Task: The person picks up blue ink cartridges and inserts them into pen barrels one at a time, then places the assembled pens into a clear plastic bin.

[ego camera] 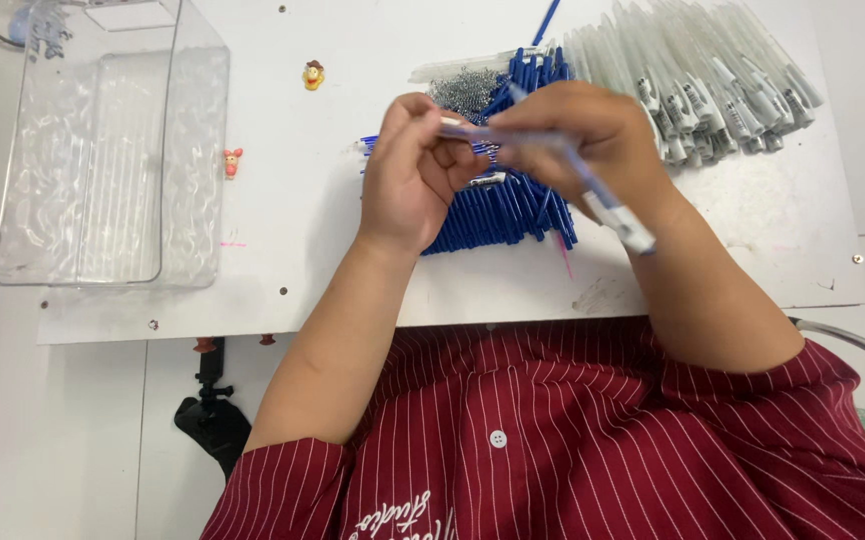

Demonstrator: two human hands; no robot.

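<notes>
The white board (pixel 283 250) carries everything. At its left end stands a clear plastic bin (pixel 113 150). At the far right of the board lies a heap of clear pen barrels (pixel 713 80). Mid-board sits a pile of blue refills (pixel 503 215), with tiny metal springs (pixel 465 90) just behind it. Above that pile, the right hand (pixel 593 140) is closed around a pen (pixel 603 195), whose white end juts out below the palm. The left hand (pixel 413 175) pinches the pen's front tip.

Both hands (pixel 513 150) on one pen (pixel 593 190)
</notes>
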